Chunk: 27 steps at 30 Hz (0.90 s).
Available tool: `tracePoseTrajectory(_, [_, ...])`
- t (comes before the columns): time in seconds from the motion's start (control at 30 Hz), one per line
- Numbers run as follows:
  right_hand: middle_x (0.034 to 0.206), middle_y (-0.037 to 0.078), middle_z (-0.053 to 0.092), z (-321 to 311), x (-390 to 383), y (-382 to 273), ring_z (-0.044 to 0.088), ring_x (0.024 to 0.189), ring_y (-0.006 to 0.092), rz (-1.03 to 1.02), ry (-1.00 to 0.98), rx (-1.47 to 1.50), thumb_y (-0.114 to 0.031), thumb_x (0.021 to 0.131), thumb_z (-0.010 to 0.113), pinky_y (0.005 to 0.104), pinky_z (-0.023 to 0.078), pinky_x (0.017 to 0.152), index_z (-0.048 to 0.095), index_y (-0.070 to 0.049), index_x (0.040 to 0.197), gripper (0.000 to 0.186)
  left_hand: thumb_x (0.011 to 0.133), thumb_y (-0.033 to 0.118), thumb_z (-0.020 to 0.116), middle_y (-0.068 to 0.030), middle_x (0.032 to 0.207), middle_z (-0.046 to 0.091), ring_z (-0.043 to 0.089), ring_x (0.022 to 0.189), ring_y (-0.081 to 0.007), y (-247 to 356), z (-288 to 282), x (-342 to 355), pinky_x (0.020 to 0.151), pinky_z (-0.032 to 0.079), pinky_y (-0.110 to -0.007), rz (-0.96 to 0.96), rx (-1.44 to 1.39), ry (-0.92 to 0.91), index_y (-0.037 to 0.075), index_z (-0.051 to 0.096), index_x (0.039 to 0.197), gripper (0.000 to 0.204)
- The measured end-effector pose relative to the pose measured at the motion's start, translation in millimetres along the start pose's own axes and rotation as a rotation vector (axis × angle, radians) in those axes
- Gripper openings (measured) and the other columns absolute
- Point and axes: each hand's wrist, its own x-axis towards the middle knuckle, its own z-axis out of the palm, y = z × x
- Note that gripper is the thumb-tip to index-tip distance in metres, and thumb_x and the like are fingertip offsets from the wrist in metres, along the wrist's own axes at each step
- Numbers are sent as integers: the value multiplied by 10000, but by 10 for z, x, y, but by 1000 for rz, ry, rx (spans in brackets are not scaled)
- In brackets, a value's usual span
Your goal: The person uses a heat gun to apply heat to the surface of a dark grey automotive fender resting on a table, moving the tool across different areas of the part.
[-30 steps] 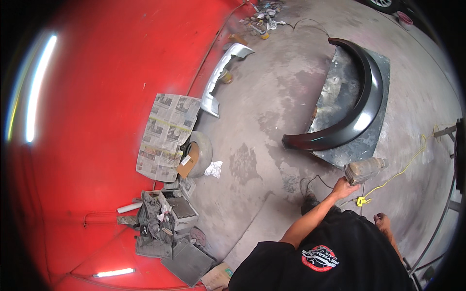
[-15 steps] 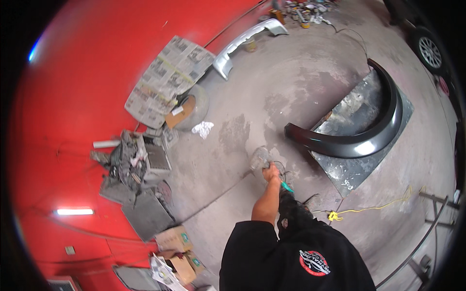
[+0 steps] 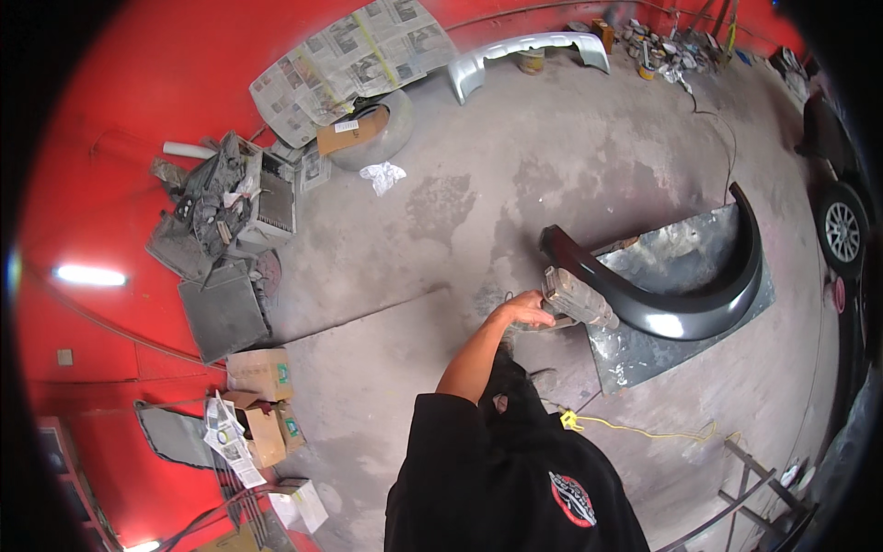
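Observation:
My left hand (image 3: 531, 310) is closed round the grip of a dusty, gun-shaped power tool that looks like a heat gun (image 3: 578, 296). Its narrow nozzle points to the right and slightly toward me. The tool overlaps the near left part of a black curved fender flare (image 3: 681, 311) in this view; I cannot tell whether they touch. This arch-shaped part rests on a worn dark metal panel (image 3: 635, 357) with pale stains. My right hand is not in view.
A yellow cord (image 3: 644, 431) runs across the floor near a metal stand (image 3: 756, 478). Along the red wall are scrap parts (image 3: 207, 202), cardboard boxes (image 3: 260, 373), a newspaper-covered panel (image 3: 354, 60) and a silver bumper (image 3: 533, 43). A car wheel (image 3: 842, 225) stands far right.
My left hand has swung to the right with the tool, from over the bare floor to beside the fender flare. The view has shifted too.

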Motion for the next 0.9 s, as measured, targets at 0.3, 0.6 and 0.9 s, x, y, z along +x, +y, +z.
tracePoseTrajectory(0.3, [803,172,656,-71,53,38,631,750,253,36,-3,-44,-360,851,595,353,491,684,623,29,998,416,762,345,641,-195,1010,644,631,941,-341,-300,42,667,800,500,-457,-545,-4,942,89,517,1158,488])
tracePoseTrajectory(0.6, [806,165,653,-19,47,-10,625,749,246,44,-10,-35,-357,852,598,349,490,686,618,30,1010,419,695,296,716,-154,874,653,649,756,-243,-354,-77,412,670,511,-376,-149,3,491,67,559,1147,531])
tracePoseTrajectory(0.9, [808,157,650,68,49,-3,619,748,238,37,-20,-12,-355,852,600,344,489,688,613,32,1022,423,728,270,711,-96,775,647,615,641,-176,-286,16,201,596,484,-328,-52,-278,196,28,560,1115,481])
